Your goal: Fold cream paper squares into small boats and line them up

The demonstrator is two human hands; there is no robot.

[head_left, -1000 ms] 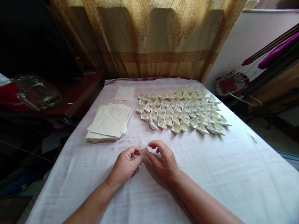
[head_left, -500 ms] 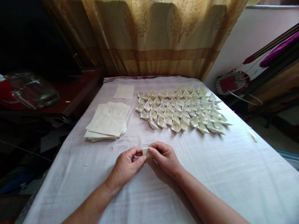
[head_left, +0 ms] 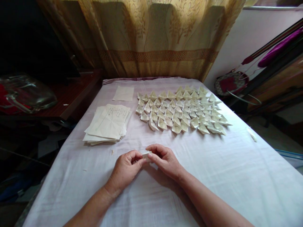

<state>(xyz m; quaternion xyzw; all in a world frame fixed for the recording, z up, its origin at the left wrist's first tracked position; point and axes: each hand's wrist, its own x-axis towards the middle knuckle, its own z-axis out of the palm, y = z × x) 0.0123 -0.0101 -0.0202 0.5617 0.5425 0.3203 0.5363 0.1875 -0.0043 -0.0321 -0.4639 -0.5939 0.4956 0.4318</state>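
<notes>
A small folded piece of paper (head_left: 146, 156) is pinched between both hands above the near middle of the cloth. My left hand (head_left: 127, 165) grips its left end between thumb and fingertips. On the other side, my right hand (head_left: 165, 160) has its thumb pressed on the near face, with the fingers behind. Beyond the hands stand rows of folded paper boats (head_left: 176, 110), pale and pointed. To the left lies a stack of paper sheets (head_left: 106, 124), the top one creased and bearing handwriting. A single square sheet (head_left: 123, 93) rests behind that stack.
A white cloth (head_left: 208, 176) covers the table. Small paper scraps lie near the stack, and a white sliver (head_left: 251, 135) is by the right edge. A glass jar (head_left: 28, 93) stands on a dark red cabinet (head_left: 80, 91) at left. A patterned curtain (head_left: 151, 37) hangs behind.
The folded paper has tilted and now shows a flatter, narrower side. My right fingers have lifted slightly off its back edge. The whole view has shifted a little.
</notes>
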